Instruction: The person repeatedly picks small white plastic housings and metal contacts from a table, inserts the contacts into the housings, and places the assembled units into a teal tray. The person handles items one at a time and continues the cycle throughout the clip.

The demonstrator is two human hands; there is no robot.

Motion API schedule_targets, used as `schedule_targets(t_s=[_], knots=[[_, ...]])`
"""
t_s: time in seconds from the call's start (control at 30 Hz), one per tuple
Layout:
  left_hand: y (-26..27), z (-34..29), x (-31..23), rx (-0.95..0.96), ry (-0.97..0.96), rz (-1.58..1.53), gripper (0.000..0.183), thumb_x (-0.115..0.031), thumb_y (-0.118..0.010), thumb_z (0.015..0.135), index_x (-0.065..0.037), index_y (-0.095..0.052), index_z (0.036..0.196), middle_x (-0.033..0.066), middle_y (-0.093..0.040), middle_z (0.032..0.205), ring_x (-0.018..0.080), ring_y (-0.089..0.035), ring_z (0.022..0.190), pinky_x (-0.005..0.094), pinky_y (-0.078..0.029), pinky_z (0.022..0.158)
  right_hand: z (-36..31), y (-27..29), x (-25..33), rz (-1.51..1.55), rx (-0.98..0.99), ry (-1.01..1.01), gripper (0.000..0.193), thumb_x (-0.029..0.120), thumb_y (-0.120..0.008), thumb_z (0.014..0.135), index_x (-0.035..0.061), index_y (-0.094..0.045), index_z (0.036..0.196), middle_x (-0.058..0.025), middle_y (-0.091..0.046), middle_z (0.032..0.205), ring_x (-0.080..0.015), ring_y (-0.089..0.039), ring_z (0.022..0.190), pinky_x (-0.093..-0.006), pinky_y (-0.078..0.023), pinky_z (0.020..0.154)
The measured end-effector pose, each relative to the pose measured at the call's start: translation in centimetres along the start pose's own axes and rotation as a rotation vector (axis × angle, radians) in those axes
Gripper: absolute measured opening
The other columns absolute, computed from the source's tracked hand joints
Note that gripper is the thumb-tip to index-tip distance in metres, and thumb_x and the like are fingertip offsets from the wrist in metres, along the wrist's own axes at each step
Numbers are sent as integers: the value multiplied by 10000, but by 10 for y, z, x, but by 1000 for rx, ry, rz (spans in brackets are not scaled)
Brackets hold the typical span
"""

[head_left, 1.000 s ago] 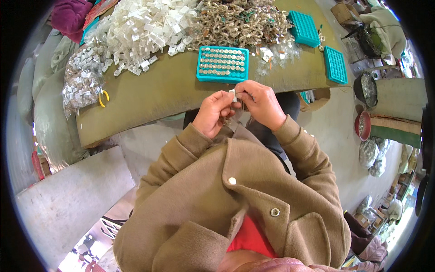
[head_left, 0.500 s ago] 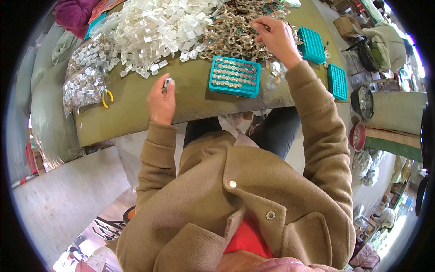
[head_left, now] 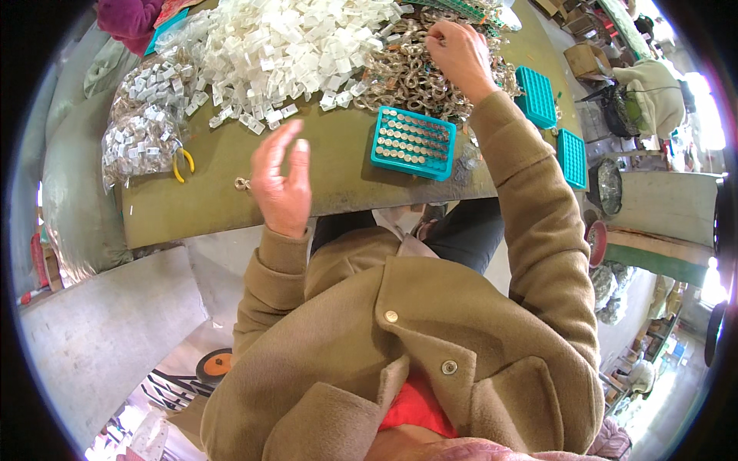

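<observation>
My left hand [head_left: 281, 184] hovers over the near table edge with its fingers and thumb spread, holding nothing that I can see. Just left of it lies a small ring-like metal piece [head_left: 242, 184]. My right hand [head_left: 460, 60] reaches into the pile of brownish metal ring-like pieces [head_left: 407, 81], fingers bent down and closed; whatever is between the fingertips is hidden. Between the hands, nearer to me, sits a teal tray [head_left: 409, 170] with rows of small round silvery pieces in its holes. A large heap of small white plastic pieces [head_left: 284, 54] lies beyond my left hand.
Clear plastic bags of small white parts [head_left: 146, 142] lie at the table's left, beside yellow-handled pliers [head_left: 183, 165]. Two more teal trays, one farther [head_left: 536, 97] and one nearer [head_left: 571, 157], stand at the right edge. Another person's purple sleeve [head_left: 129, 23] shows at far left.
My left hand has opened; the small white piece it pinched is no longer seen in it. My right hand has moved farther into the metal pile. The whole view has shifted slightly.
</observation>
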State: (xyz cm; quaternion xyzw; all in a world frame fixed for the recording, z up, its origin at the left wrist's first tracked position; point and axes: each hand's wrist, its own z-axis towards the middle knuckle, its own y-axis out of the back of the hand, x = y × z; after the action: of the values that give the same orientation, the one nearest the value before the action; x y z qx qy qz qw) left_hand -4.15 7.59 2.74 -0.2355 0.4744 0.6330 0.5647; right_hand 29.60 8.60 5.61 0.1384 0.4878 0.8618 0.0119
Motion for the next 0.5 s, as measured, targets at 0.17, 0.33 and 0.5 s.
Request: schedule_targets(t_s=[0.17,0.33,0.5], knots=[[-31,2,-36,363,605,-737,283,-161,-541,986,-3,-623,1207,74,-670,1149,132,-621,1008,264,-471,859,-10,21,9,588,17,-177,147,195,-645,871,50,-654,889,-16,-653,731,-107,-567,632,-263,-450,583],[-60,23,-32,502,875,-952,337,-227,-494,1014,-19,-581,1264,57,-667,1157,75,-583,879,201,-452,733,-29,26,34,734,134,-246,163,172,-662,869,12,-640,886,34,-612,709,-33,-487,620,-233,-404,540],[-76,30,-17,468,887,-1099,297,-206,-498,1008,-17,-604,1211,51,-660,1170,24,-505,746,170,-434,654,-47,24,51,672,176,-56,142,144,-660,869,5,-642,894,11,-630,716,-54,-542,644,-252,-466,592]])
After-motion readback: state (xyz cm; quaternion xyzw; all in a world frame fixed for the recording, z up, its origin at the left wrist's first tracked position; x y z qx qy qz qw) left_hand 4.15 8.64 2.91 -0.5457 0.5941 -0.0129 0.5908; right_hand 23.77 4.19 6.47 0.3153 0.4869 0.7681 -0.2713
